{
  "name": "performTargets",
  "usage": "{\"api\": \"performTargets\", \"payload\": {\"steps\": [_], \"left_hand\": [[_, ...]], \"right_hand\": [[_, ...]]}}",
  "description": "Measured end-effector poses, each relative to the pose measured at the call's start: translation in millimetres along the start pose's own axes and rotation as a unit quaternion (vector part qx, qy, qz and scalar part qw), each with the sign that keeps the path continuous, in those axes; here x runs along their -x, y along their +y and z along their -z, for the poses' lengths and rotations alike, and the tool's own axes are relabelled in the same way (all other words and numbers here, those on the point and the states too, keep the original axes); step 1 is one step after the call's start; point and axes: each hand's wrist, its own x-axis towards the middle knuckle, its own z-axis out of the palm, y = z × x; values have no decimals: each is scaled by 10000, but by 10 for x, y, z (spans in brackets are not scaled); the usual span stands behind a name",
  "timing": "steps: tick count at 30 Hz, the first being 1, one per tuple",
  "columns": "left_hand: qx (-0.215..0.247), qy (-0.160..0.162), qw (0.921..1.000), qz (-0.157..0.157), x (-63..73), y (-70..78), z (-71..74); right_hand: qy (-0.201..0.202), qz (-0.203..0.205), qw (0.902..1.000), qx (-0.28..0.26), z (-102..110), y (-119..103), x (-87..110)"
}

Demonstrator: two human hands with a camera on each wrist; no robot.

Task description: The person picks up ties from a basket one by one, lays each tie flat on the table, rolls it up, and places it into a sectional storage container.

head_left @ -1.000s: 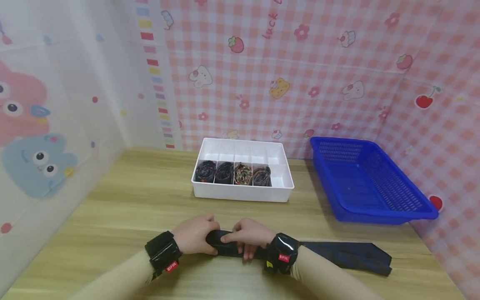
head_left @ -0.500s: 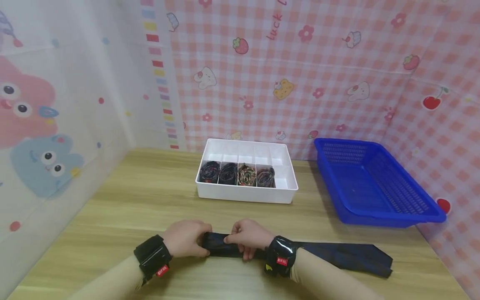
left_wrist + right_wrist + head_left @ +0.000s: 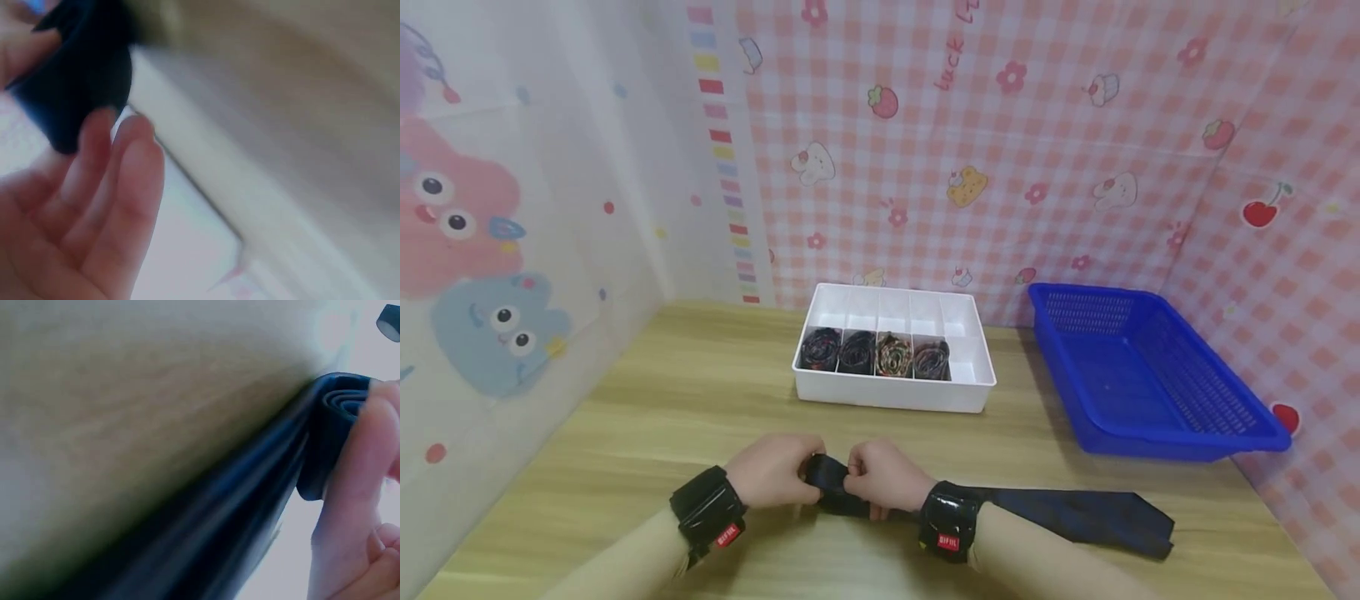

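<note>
A dark navy necktie (image 3: 1075, 515) lies across the table, its wide pointed end to the right. Its left part is coiled into a roll (image 3: 325, 434), whose layers show in the right wrist view. My left hand (image 3: 775, 471) holds the left side of the roll between thumb and fingers; in the left wrist view its fingertips (image 3: 140, 169) touch the dark cloth. On the other side, my right hand (image 3: 891, 477) pinches the roll with curled fingers, partly hiding it. The tie's flat length runs on under my right wrist.
Beyond my hands stands a white divided box (image 3: 895, 396) with several rolled ties (image 3: 893, 357) in its front compartments. A blue plastic basket (image 3: 1157, 440) is at the back right. Printed cloths (image 3: 880, 167) hang behind and at the sides of the wooden table (image 3: 647, 400).
The left part of the tie, spread flatter half a second ago, now stands up as a roll between my hands. My right hand has curled more and shifted slightly left. The view has shifted a little.
</note>
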Motion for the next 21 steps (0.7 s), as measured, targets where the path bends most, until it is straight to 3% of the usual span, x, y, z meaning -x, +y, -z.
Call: {"api": "performTargets", "payload": {"steps": [2, 5, 8, 11, 14, 21], "left_hand": [[155, 193, 9996, -133, -63, 65, 15], [172, 366, 9985, -375, -153, 199, 11], [-85, 411, 9976, -544, -219, 321, -70], [-409, 406, 9966, -589, -258, 377, -187], [-646, 299, 9958, -572, -279, 356, -277], [-521, -200, 9977, -396, -280, 206, -304]], "right_hand": [[-168, -259, 9973, -664, 46, 27, 21], [-418, -650, 9829, -1674, 127, 65, 64], [-594, -977, 9695, -2166, 177, 115, 105], [-674, -1184, 9683, -2095, 198, 179, 131], [-638, -1270, 9743, -1745, 225, 230, 157], [-321, -1143, 9865, -1124, 298, 256, 209]]}}
